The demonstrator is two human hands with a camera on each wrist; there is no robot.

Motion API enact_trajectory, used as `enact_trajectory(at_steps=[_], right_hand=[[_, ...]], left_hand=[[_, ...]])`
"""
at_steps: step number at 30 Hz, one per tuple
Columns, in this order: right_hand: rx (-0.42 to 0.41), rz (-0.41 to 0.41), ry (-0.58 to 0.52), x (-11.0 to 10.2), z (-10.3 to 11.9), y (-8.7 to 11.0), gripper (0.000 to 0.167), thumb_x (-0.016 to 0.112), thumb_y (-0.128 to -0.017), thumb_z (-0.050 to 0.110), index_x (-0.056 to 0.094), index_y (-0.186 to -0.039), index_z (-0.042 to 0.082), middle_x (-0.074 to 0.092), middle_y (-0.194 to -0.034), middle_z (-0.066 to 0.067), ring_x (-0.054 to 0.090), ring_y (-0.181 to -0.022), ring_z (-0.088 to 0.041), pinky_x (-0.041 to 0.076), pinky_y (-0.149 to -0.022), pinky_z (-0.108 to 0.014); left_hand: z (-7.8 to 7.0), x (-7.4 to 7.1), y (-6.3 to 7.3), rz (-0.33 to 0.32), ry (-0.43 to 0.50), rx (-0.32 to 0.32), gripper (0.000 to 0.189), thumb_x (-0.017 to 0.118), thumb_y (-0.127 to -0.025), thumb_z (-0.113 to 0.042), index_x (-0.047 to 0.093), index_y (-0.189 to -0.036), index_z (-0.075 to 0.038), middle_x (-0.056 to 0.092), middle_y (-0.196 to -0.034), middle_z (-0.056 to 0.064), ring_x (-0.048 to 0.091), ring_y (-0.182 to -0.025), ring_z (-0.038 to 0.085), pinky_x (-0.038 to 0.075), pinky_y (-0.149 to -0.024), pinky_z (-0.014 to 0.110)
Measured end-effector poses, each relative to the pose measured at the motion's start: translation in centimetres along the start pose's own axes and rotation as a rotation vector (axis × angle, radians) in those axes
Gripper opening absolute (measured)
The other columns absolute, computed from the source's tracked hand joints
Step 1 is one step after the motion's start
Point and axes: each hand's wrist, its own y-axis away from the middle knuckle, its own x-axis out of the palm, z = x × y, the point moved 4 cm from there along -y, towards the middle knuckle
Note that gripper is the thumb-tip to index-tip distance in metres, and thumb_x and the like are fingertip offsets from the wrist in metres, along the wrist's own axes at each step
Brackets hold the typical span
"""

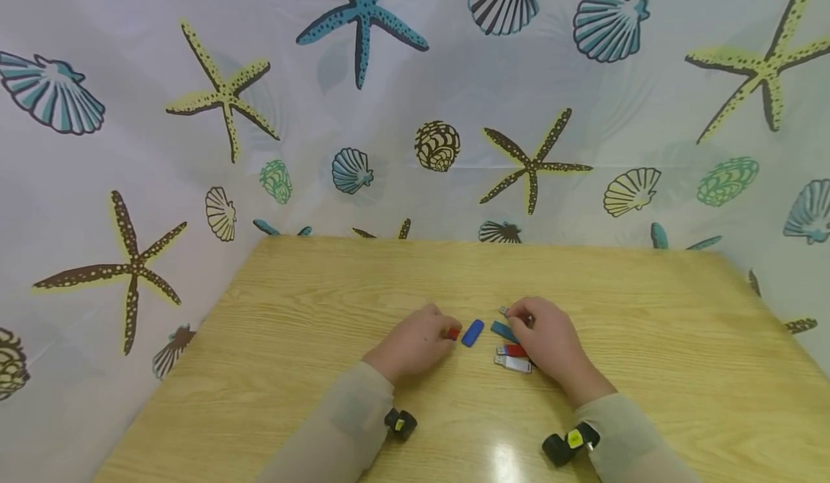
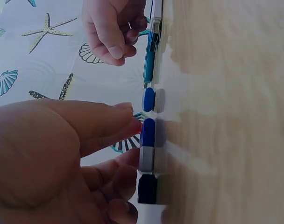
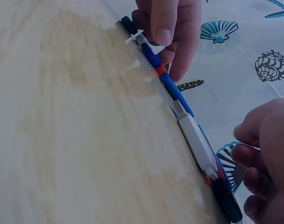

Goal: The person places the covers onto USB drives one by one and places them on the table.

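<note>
In the head view my left hand (image 1: pixel 418 340) has its thumb and fingertips round a small red piece (image 1: pixel 452 334), probably a cap. A blue oblong piece (image 1: pixel 472 333) lies just right of it. My right hand (image 1: pixel 545 335) curls low over the right group. At its fingertips shows the metal plug of a USB flash drive (image 1: pixel 504 311); I cannot tell if the fingers pinch it. Nearer lie a teal flash drive (image 1: pixel 503 331), a red one (image 1: pixel 512 350) and a silver-white one (image 1: pixel 514 364), the last two with plugs pointing left.
In the left wrist view a blue-and-white piece (image 2: pixel 147 144) and a black piece (image 2: pixel 147 189) lie by my left fingers. A black drive (image 3: pixel 226 200) is close to my right fingers in the right wrist view. The wooden table (image 1: pixel 363 274) meets a patterned curtain behind.
</note>
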Motion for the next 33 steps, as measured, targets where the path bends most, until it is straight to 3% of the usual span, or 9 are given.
enact_trajectory(at_steps=[11, 23, 27, 33], right_hand=[[-0.02, 0.0, 0.008, 0.3, 0.0, 0.1, 0.012, 0.063, -0.098, 0.017, 0.072, -0.103, 0.013, 0.068, -0.107, -0.004, 0.057, -0.09, -0.022, 0.049, -0.083, -0.043], [-0.089, -0.01, 0.022, 0.1, 0.4, 0.0, 0.01, 0.064, -0.097, 0.015, 0.072, -0.102, 0.012, 0.068, -0.102, -0.003, 0.058, -0.09, -0.021, 0.049, -0.083, -0.045], [-0.094, -0.001, 0.035, 0.1, 0.7, 0.0, 0.008, 0.064, -0.096, 0.016, 0.072, -0.099, 0.014, 0.068, -0.097, 0.0, 0.058, -0.085, -0.019, 0.049, -0.08, -0.042], [-0.112, 0.07, 0.087, 0.0, 1.1, 0.2, 0.006, 0.065, -0.097, 0.019, 0.071, -0.096, 0.017, 0.055, -0.071, 0.008, 0.049, -0.065, -0.013, 0.043, -0.063, -0.033]], left_hand=[[0.0, 0.8, -0.6, -0.038, -0.044, -0.126, 0.012, 0.069, -0.098, -0.027, 0.07, -0.107, -0.019, 0.059, -0.092, -0.006, 0.054, -0.08, 0.011, 0.048, -0.075, 0.032], [-0.1, 0.4, -1.1, -0.063, -0.07, -0.131, 0.009, 0.069, -0.094, -0.015, 0.061, -0.092, -0.018, 0.054, -0.082, -0.004, 0.051, -0.072, 0.015, 0.043, -0.063, 0.031], [-0.1, 0.0, -0.9, -0.113, -0.025, -0.139, 0.009, 0.068, -0.096, -0.017, 0.06, -0.093, -0.018, 0.056, -0.082, -0.006, 0.052, -0.072, 0.014, 0.044, -0.064, 0.03], [-0.2, -0.8, -0.4, -0.233, 0.088, -0.123, 0.012, 0.067, -0.1, -0.019, 0.066, -0.112, -0.017, 0.059, -0.093, -0.008, 0.054, -0.079, 0.012, 0.048, -0.072, 0.029]])
